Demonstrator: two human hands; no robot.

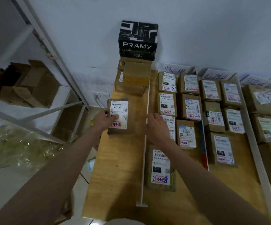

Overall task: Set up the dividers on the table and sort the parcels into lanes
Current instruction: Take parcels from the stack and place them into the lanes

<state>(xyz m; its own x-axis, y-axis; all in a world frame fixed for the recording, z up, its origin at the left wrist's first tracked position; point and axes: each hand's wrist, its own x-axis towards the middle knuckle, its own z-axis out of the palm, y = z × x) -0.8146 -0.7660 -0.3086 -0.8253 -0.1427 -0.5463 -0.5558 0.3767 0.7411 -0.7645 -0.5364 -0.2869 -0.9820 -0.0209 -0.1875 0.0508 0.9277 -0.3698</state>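
The wooden desk (120,168) is already laid out in lanes: a long white divider (145,143) runs from the near edge toward the wall, further dividers stand to its right, and the lanes on that side are filled with rows of labelled brown parcels (211,109) under handwritten signs propped at the wall. So the dividers look done, and the step in hand appears to be the sorting itself, working through what remains on the left strip. At the far end of that strip a few plain cartons are stacked with a black printed box (138,40) on top. Nearer, the left hand (103,120) grips a small brown parcel (119,118) by its left edge, thumb laid across the white shipping label, which carries barcodes and a red-framed handwritten sticker; the parcel sits at the desk's left edge, well apart from the filled lanes. The right hand (156,125) holds nothing, fingers loosely bent, hovering just over the white divider. The next move probably calls for reading the sticker and carrying the parcel over the divider into its matching lane.
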